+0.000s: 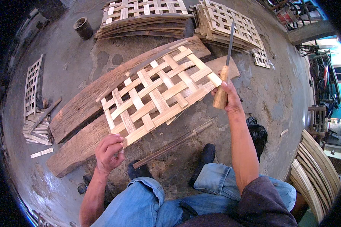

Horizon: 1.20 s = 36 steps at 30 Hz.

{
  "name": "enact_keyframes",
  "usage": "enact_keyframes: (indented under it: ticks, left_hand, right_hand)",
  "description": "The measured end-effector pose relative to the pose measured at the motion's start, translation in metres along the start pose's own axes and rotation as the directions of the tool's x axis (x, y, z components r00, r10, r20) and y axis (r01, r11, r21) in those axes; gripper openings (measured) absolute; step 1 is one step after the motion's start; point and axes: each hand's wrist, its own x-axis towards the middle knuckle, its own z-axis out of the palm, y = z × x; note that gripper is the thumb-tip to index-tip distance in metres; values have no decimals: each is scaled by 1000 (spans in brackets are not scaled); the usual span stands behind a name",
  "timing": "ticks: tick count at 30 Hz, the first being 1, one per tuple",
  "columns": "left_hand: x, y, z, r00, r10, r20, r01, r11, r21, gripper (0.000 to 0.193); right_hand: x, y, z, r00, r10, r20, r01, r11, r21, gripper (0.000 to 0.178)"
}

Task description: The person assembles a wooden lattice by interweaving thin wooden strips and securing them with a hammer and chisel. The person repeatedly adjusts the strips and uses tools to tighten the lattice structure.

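A woven panel of pale bamboo strips is tilted over two wooden planks in front of me. My left hand is closed on its near left corner, fingertips and thumb pinching the edge strip. My right hand is wrapped round the wooden handle of a knife, its long narrow blade pointing up and away. That hand is also at the panel's right corner; whether its fingers grip the panel there is hidden. The thick planks, one farther and one nearer, lie under the panel.
Stacks of woven panels stand at the far middle and far right. A brown pot sits far left. More strips lie left. A dark stick lies by my feet, a black bag and bent strips at right.
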Motion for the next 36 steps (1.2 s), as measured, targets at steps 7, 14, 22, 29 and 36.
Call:
enact_keyframes:
  ticks: [7,14,22,29,36]
  left_hand:
    - [-2,0,2,1000,-5,-25,5,1000,12,30]
    - [3,-5,12,1000,6,11,-6,999,35,27]
    - [-10,-16,21,1000,3,11,-4,999,53,29]
    - [-22,-15,17,998,-39,-43,46,986,162,33]
    - [-21,-21,12,990,-127,-67,137,975,174,32]
  right_hand:
    - [-1,0,2,1000,-1,-14,1,1000,-3,57]
    - [8,6,-30,977,125,-171,-178,923,-340,46]
    - [7,13,-148,646,-604,-467,-253,407,-878,47]
    - [-42,26,-166,638,-279,-718,-632,343,-695,58]
    - [-12,11,-136,674,-689,-265,-461,-112,-881,35]
